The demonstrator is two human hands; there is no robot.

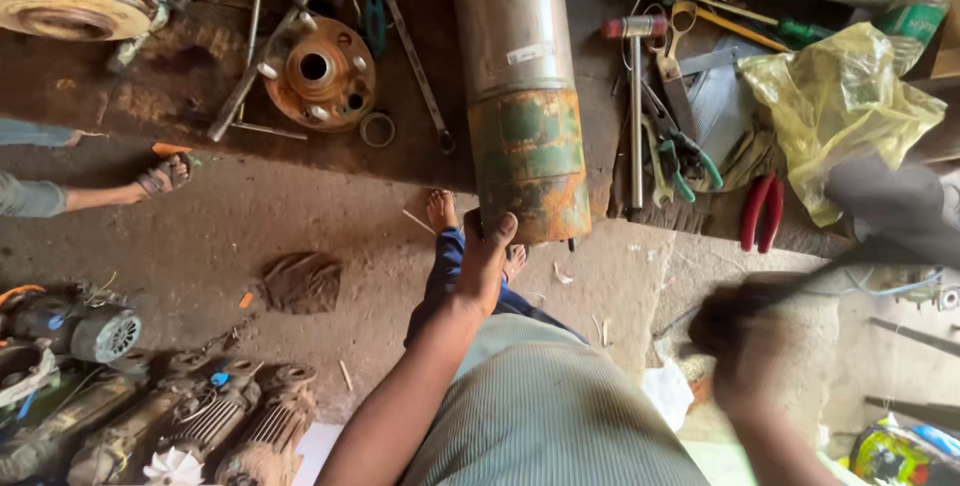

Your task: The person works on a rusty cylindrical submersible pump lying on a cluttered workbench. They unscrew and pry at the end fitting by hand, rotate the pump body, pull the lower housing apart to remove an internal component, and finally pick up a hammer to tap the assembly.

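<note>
A long rusty metal cylinder (522, 86), grey above and green-painted below, lies on the workbench (200, 96) with its near end hanging over the edge. My left hand (485, 256) grips that near end from below. My right hand (745, 346) is blurred at the lower right, closed on a dark tool handle (840, 271) that runs up to the right. My bare feet (442, 211) show on the dirt floor under the cylinder.
On the bench lie a rusty flange (320, 71), a hammer (636, 96), wrenches, screwdrivers, red pliers (762, 211) and a yellow plastic bag (835, 96). Old motors (190, 426) lie on the floor at lower left. Another person's sandalled foot (165, 176) stands at the left.
</note>
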